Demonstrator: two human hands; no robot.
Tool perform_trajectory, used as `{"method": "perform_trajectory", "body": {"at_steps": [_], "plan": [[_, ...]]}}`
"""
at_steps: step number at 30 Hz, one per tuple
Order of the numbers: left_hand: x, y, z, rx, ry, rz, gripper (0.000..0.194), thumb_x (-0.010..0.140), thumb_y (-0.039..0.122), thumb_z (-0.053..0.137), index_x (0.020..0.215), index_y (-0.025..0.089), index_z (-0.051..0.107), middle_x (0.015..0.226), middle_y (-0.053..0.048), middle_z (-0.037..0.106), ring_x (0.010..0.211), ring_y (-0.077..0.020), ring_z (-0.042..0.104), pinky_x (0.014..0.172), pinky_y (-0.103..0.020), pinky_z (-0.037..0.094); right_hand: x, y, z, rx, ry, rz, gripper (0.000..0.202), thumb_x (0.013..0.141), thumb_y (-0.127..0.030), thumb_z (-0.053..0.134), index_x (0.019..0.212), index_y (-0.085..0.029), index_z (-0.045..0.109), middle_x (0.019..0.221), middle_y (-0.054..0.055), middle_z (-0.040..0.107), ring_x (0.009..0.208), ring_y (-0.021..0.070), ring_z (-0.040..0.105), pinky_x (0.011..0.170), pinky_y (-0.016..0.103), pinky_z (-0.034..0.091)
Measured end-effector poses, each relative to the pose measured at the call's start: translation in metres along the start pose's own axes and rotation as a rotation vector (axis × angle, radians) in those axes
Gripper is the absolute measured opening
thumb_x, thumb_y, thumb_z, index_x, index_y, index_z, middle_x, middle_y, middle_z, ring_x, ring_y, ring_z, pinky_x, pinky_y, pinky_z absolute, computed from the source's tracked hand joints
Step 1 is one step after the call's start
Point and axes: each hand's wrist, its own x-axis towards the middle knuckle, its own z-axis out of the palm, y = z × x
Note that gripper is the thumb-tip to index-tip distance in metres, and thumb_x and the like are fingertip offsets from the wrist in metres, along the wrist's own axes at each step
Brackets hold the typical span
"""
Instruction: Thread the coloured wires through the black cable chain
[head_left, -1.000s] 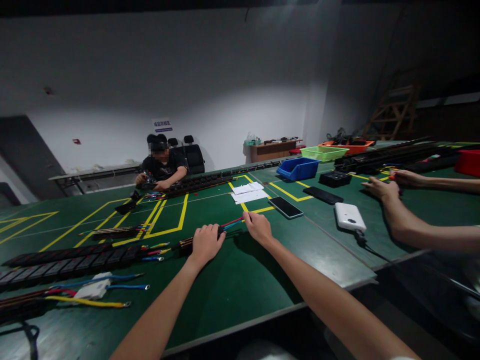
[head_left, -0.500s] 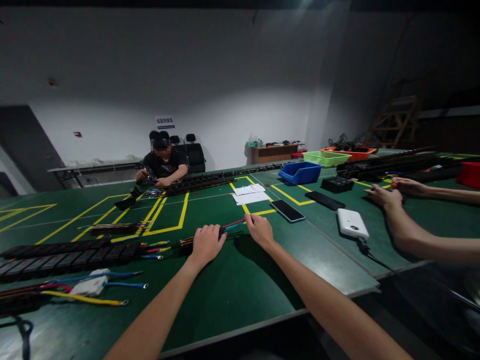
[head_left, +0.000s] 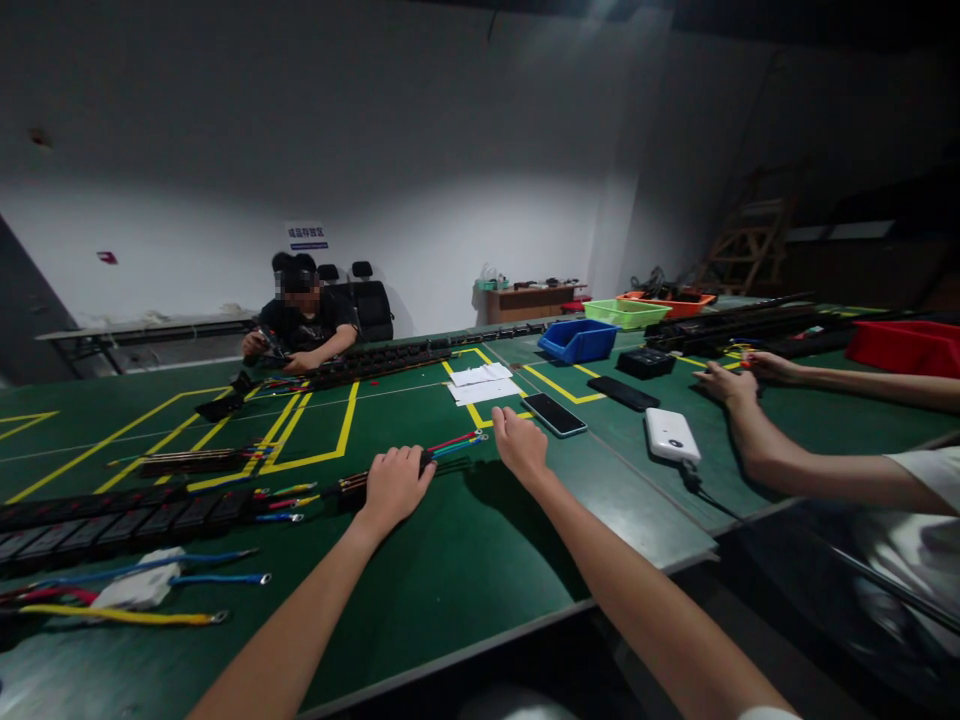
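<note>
My left hand (head_left: pixel 395 487) is wrapped over a dark strip with copper-coloured bars (head_left: pixel 351 490), pressing it to the green table. Red and blue wires (head_left: pixel 455 444) with ring terminals stick out of the strip on the right of this hand. Just beyond the wire ends is my right hand (head_left: pixel 520 447), raised a little, its fingers curled together and apart from the wires. Whether anything small is inside its fingers is hidden. A phone (head_left: pixel 555 414) lies close behind the right hand.
Black socket strips (head_left: pixel 127 525) and thick cables (head_left: pixel 124 614) lie at left. White papers (head_left: pixel 484 383), a blue bin (head_left: pixel 577 341) and a white power bank (head_left: pixel 672 436) are farther right. A co-worker's hands (head_left: pixel 739 380) work at right; another person (head_left: pixel 304 320) sits opposite.
The right hand has let go of the wire ends, and a gap now shows between them. The left hand stays on the strip. My view has turned slightly right.
</note>
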Motion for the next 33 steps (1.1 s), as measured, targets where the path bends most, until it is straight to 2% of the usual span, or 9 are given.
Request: {"method": "perform_trajectory", "body": {"at_steps": [6,12,16,20,23,26,30,33], "plan": [[0.0,0.0,0.0,0.007,0.01,0.005,0.04,0.101,0.048,0.039,0.107,0.019,0.066,0.104,-0.011,0.072,0.097,-0.0266,0.065,0.084,-0.039,0.045,-0.001,-0.001,0.004,0.062,0.034,-0.068,0.071,0.106,-0.055,0.02,0.076,-0.021,0.075,0.08,0.009,0.072,0.075,0.0192,0.065,0.063,0.025,0.035],[0.0,0.002,-0.002,0.018,-0.011,-0.019,0.041,0.1,0.048,0.037,0.109,0.019,0.066,0.107,-0.012,0.072,0.099,-0.027,0.064,0.085,-0.04,0.045,-0.001,-0.001,0.008,-0.017,-0.062,-0.061,0.069,0.105,-0.056,0.025,0.078,-0.019,0.077,0.083,0.013,0.074,0.078,0.0219,0.068,0.069,0.027,0.041],[0.0,0.001,-0.001,0.031,0.0,-0.003,0.04,0.101,0.047,0.037,0.108,0.019,0.065,0.104,-0.012,0.072,0.097,-0.027,0.064,0.084,-0.04,0.046,-0.001,-0.002,0.007,0.029,-0.105,-0.044,0.071,0.105,-0.057,0.025,0.08,-0.017,0.078,0.086,0.016,0.074,0.082,0.0235,0.069,0.073,0.029,0.043],[0.0,-0.001,0.0,0.028,0.011,0.006,0.039,0.101,0.047,0.038,0.106,0.02,0.066,0.103,-0.011,0.072,0.097,-0.0271,0.065,0.084,-0.039,0.045,0.002,0.0,0.007,0.155,-0.129,0.034,0.071,0.103,-0.059,0.024,0.079,-0.018,0.078,0.089,0.016,0.074,0.084,0.0252,0.068,0.074,0.031,0.043],[0.0,-0.001,0.0,0.004,0.006,0.01,0.039,0.101,0.047,0.039,0.107,0.019,0.066,0.103,-0.01,0.072,0.096,-0.0261,0.065,0.084,-0.038,0.046,0.006,0.004,0.008,0.286,-0.202,0.132,0.075,0.102,-0.062,0.023,0.073,-0.019,0.077,0.083,0.013,0.073,0.077,0.0233,0.066,0.073,0.031,0.043],[0.0,-0.001,-0.001,-0.009,0.002,0.009,0.04,0.101,0.047,0.039,0.108,0.019,0.066,0.102,-0.01,0.072,0.096,-0.0259,0.065,0.084,-0.039,0.046,0.01,0.01,0.012,0.406,-0.285,0.157,0.075,0.101,-0.064,0.023,0.069,-0.02,0.075,0.076,0.01,0.073,0.069,0.0199,0.064,0.069,0.029,0.042],[0.0,-0.001,-0.002,-0.025,-0.009,0.007,0.041,0.1,0.047,0.039,0.109,0.018,0.067,0.104,-0.011,0.072,0.096,-0.0261,0.065,0.084,-0.039,0.047,0.014,0.013,0.025,0.572,-0.323,0.166,0.065,0.1,-0.06,0.031,0.08,-0.017,0.075,0.08,0.008,0.074,0.059,0.015,0.06,0.061,0.025,0.042],[0.001,-0.001,-0.001,-0.022,-0.012,0.01,0.042,0.101,0.048,0.039,0.11,0.018,0.067,0.105,-0.011,0.072,0.097,-0.0258,0.065,0.084,-0.039,0.048,0.016,0.013,0.033,0.738,-0.372,0.207,0.057,0.1,-0.055,0.037,0.092,-0.013,0.074,0.093,0.01,0.074,0.059,0.0135,0.059,0.052,0.022,0.04]]}}
